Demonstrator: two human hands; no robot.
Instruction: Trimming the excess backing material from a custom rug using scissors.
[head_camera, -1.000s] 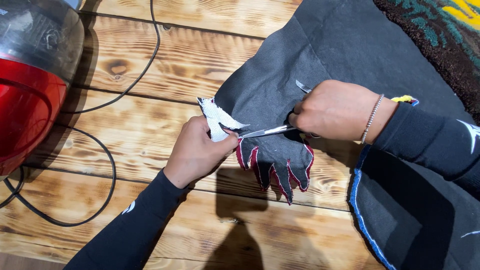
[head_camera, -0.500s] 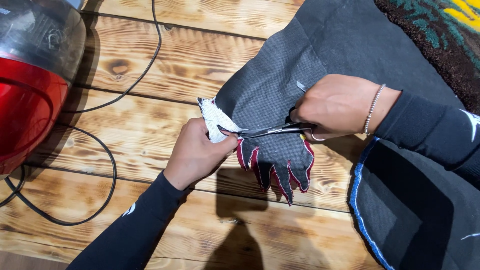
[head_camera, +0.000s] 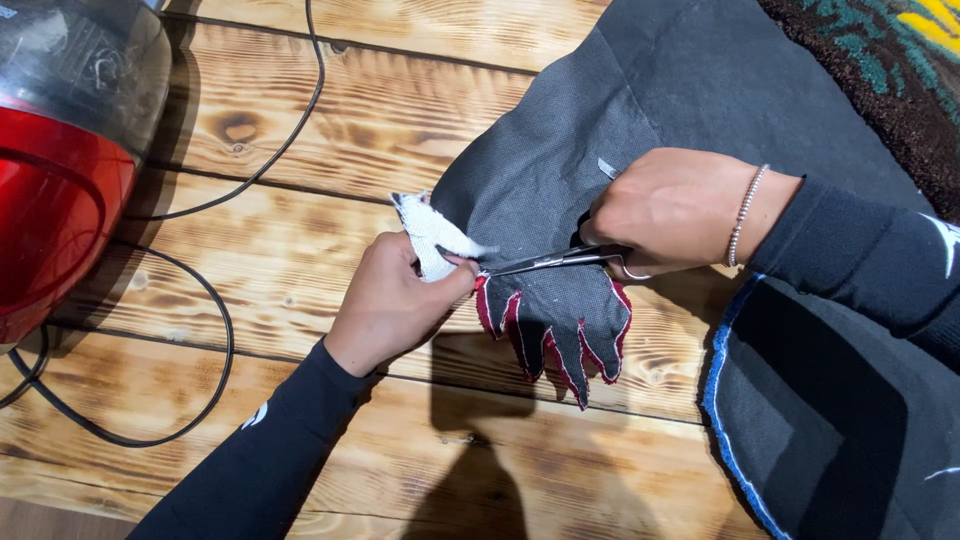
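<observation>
My left hand (head_camera: 395, 300) pinches the white woven scrap (head_camera: 432, 240) just above its thumb, my right hand (head_camera: 675, 210) is closed on small silver scissors (head_camera: 550, 262) cutting thin, floppy grey red-edged fabric (head_camera: 555, 200) between them; light, limp, likely best held taut near the cut.

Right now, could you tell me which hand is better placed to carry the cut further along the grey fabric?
The right hand, probably: it holds the scissors, blades at the edge of the grey fabric. The left hand is occupied pinching the white trimmed strip.
</observation>
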